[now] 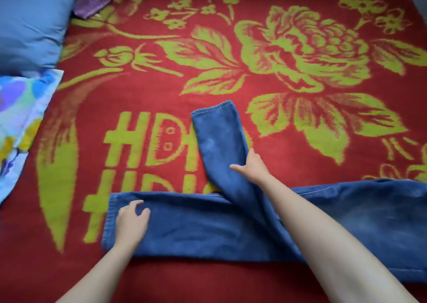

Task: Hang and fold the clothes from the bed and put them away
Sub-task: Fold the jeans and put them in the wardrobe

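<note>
Lying on red-green floral blanket (161, 92): jeans (208, 228); blue pillow (30, 20) left.

Bed (277, 159) fills the view under soft, even light, covered by red blanket (147, 90) with yellow-green floral print and lettering; blue pillow (30, 20) at upper left, multicoloured flowered cloth (20, 117) just below it.

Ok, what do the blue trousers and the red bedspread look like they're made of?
Blue trousers: probably cotton denim, matte, faded in pale patches, with a stitched hem and heavy folds. Red bedspread: looks like a plush woven blanket, maybe synthetic or wool; the yellow-green flowers have fuzzy edges and no sheen.
</note>
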